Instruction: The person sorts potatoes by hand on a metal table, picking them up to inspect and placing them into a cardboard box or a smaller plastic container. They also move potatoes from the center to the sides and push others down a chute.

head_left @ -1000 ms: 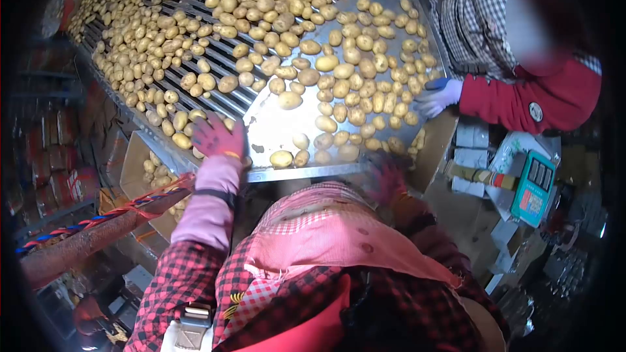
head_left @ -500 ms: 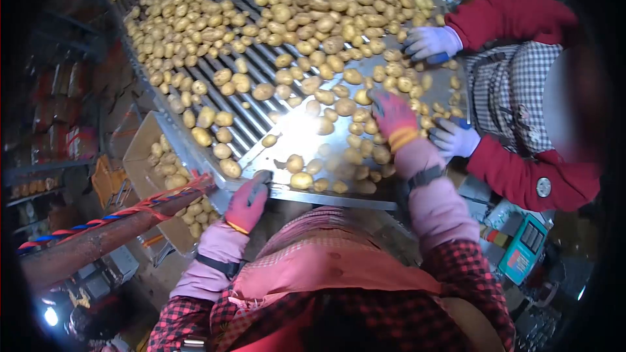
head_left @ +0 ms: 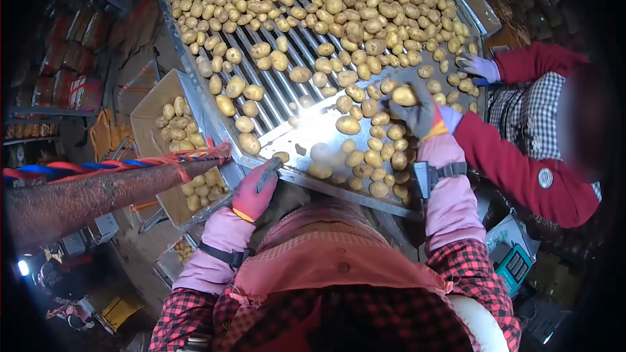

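Observation:
My right hand [head_left: 422, 112], in a pink glove with grey palm and fingers, is turned palm up above the sorting table's metal sheet. Its fingers are closed round a yellow potato [head_left: 404, 96]. Over the table's near left corner, my left hand [head_left: 255, 190], in a matching glove, has its fingers curled against a small potato [head_left: 280, 156], which shows just past the fingertips. Loose potatoes [head_left: 348, 125] lie on the sheet between my hands. Farther off, many more cover the roller bars [head_left: 274, 101].
A co-worker's gloved hand [head_left: 479, 67] is among potatoes at the right; their other red sleeve [head_left: 502, 150] reaches close behind my right hand. A rusty pole [head_left: 111, 195] wrapped in cords juts in from the left. Beside the table stands a carton [head_left: 147, 114] of potatoes.
My right hand has lifted from the potatoes and turned palm up, now with a potato in it. The potato at my left fingertips has come into sight. The whole view has shifted.

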`<action>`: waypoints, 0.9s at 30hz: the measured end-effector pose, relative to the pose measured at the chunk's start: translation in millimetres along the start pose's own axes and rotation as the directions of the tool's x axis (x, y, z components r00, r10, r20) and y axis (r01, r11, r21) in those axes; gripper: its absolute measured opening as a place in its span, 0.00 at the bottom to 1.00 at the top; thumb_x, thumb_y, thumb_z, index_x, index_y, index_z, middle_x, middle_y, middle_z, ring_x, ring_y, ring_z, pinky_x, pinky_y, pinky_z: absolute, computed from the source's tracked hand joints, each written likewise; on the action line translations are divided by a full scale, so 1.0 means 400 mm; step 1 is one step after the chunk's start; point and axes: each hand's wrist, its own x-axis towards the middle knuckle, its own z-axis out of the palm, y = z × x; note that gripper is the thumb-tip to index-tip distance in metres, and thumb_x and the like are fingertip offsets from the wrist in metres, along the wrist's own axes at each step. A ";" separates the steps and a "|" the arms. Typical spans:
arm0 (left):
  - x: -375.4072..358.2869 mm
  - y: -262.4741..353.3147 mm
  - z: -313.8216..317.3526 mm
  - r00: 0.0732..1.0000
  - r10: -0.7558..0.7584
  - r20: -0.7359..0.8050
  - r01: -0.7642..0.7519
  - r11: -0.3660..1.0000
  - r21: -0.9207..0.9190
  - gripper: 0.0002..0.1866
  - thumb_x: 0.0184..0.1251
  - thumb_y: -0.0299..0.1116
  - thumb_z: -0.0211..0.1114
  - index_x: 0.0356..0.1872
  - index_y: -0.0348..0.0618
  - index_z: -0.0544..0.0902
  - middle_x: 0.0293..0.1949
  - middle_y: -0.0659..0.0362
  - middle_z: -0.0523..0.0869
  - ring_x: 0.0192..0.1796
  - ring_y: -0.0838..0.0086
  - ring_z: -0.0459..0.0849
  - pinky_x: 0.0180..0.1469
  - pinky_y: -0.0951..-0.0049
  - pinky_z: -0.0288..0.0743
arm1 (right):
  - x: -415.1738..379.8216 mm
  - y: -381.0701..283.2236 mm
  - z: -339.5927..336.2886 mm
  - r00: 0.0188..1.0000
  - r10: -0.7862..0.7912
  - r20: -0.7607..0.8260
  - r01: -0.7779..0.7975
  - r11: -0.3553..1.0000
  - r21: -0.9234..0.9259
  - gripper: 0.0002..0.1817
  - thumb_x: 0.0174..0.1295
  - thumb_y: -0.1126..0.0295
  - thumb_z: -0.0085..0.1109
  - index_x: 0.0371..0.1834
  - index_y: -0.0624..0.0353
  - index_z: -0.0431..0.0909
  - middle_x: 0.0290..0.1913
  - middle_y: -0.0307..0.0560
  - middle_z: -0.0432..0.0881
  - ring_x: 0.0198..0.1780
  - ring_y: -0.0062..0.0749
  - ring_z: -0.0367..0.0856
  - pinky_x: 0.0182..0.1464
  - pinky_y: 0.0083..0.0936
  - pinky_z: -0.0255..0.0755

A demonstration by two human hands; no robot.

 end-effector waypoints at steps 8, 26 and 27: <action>-0.024 -0.039 0.002 0.978 -0.053 0.202 0.084 0.985 -0.150 0.20 0.75 0.31 0.57 0.64 0.35 0.74 0.56 0.53 0.84 0.59 0.72 0.80 0.63 0.72 0.71 | -0.095 -0.028 0.334 0.851 0.512 0.121 0.040 0.166 -0.985 0.40 0.49 0.49 0.68 0.68 0.43 0.68 0.58 0.53 0.80 0.58 0.48 0.80 0.58 0.40 0.74; -0.036 0.060 -0.079 0.849 -0.010 0.529 0.486 -0.380 -0.787 0.34 0.75 0.58 0.42 0.70 0.43 0.66 0.68 0.42 0.69 0.72 0.44 0.64 0.72 0.37 0.55 | -0.060 0.014 0.339 0.982 -0.016 0.190 0.109 0.866 -0.488 0.29 0.55 0.63 0.68 0.62 0.54 0.76 0.53 0.50 0.84 0.53 0.36 0.83 0.56 0.29 0.75; -0.042 0.051 -0.082 0.886 -0.016 0.463 0.458 -0.122 -0.881 0.34 0.75 0.59 0.41 0.70 0.44 0.65 0.68 0.42 0.68 0.72 0.44 0.64 0.72 0.37 0.55 | -0.049 -0.015 0.367 0.980 -0.034 0.197 0.169 0.670 -0.723 0.29 0.54 0.64 0.69 0.62 0.47 0.76 0.56 0.49 0.82 0.56 0.42 0.81 0.59 0.33 0.73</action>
